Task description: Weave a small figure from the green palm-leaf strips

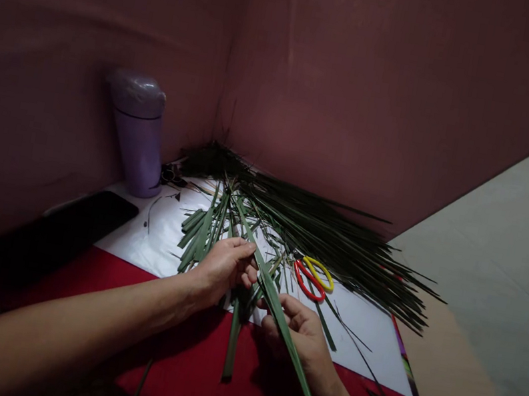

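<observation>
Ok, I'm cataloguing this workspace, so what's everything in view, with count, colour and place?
Red surface: one, red, front centre.
White sheet: one, white, over the red surface.
Long leaf: one, green, crossing centre front.
Cut strips: several, green, left of centre.
Leaf pile: many, dark green, back right.
Scissors: one, red and yellow handles, right of centre.
Tumbler: one, purple, back left.
Small items: count unclear, dark, beside the tumbler.
Flat object: one, black, left; identity unclear.
Walls: two, dusky pink, behind.
Board: one, tan, right.
Floor: one, grey, far right.
Forearms: two, bare, foreground.
Left hand: one, bare, pinching the long leaf.
Right hand: one, bare, at the long leaf.
</observation>
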Motion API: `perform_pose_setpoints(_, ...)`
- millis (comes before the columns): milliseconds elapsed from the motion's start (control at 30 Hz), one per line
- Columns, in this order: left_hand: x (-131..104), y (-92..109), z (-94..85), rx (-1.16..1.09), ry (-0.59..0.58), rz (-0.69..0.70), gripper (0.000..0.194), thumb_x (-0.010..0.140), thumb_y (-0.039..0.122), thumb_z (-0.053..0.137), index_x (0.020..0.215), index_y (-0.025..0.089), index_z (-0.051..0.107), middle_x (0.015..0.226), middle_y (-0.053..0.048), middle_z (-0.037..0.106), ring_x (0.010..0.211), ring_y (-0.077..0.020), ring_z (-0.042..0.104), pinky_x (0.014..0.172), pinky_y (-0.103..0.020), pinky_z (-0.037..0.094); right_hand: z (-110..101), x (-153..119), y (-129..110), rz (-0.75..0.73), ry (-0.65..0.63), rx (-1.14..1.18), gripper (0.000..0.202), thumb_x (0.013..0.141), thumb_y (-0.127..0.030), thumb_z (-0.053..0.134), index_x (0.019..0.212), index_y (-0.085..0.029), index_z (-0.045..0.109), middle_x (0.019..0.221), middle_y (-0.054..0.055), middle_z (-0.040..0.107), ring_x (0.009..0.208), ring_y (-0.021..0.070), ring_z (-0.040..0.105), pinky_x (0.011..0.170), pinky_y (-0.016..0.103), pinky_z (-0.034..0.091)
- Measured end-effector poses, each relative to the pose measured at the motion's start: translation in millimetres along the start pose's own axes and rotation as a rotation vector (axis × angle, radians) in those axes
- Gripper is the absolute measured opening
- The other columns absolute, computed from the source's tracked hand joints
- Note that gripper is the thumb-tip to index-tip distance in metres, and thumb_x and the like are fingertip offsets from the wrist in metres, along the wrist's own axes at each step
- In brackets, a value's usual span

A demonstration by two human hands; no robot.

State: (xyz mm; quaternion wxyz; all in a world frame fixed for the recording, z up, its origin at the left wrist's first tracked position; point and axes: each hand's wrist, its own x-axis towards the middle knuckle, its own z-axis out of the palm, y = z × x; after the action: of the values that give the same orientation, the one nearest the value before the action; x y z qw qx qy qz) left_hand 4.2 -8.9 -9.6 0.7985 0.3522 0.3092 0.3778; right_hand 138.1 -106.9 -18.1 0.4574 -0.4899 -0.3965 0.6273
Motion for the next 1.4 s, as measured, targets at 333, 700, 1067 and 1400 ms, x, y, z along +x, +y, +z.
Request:
perform_pose_setpoints(333, -1.8, 4.3, 1.3, 0.014, -0.060, -0.025, 0.012, 0.079, 0.017, 0.047, 0.068, 0.015, 0.042, 0.042, 0.000, 0.051, 0.033, -0.0079, 0.047, 0.037, -0.016, 0.036, 0.4, -0.2, 1.4, 0.029, 0.008, -0.043, 0.031, 0.059, -0.024, 0.073, 0.081, -0.014, 0.053, 0.043, -0.008, 0.047, 0.034, 0.0025, 0.033, 0.035, 0.015, 0.026)
perform_pose_setpoints(700, -0.7, 2.1, -0.7, 0.015, -0.094, -0.029, 0.012, 0.079, 0.017, 0.046, 0.068, 0.015, 0.042, 0.042, 0.000, 0.052, 0.034, -0.0078, 0.048, 0.037, -0.016, 0.037, 1.2, -1.6, -1.4, 0.033, 0.011, -0.020, 0.031, 0.063, -0.027, 0.071, 0.084, -0.013, 0.054, 0.044, -0.009, 0.045, 0.035, 0.0015, 0.031, 0.035, 0.014, 0.024)
perform_pose_setpoints(1067, 1.1, 0.1, -0.9, 0.010, -0.008, 0.005, 0.014, 0.080, 0.018, 0.045, 0.067, 0.014, 0.043, 0.048, 0.000, 0.052, 0.037, -0.0074, 0.050, 0.037, -0.016, 0.037, 0.2, -1.4, -2.3, 0.017, 0.010, 0.030, 0.034, 0.061, -0.034, 0.073, 0.080, -0.013, 0.053, 0.047, -0.008, 0.044, 0.037, 0.0012, 0.030, 0.036, 0.014, 0.020)
perform_pose_setpoints(1400, 0.2, 4.7, -0.1, -0.007, -0.020, -0.020, 0.012, 0.078, 0.016, 0.048, 0.068, 0.016, 0.042, 0.044, 0.001, 0.050, 0.033, -0.0076, 0.047, 0.035, -0.016, 0.035, -0.6, 0.8, 2.5, 0.044, 0.020, -0.051, 0.034, 0.059, -0.028, 0.074, 0.081, -0.015, 0.053, 0.044, -0.008, 0.049, 0.034, 0.0034, 0.034, 0.035, 0.015, 0.027)
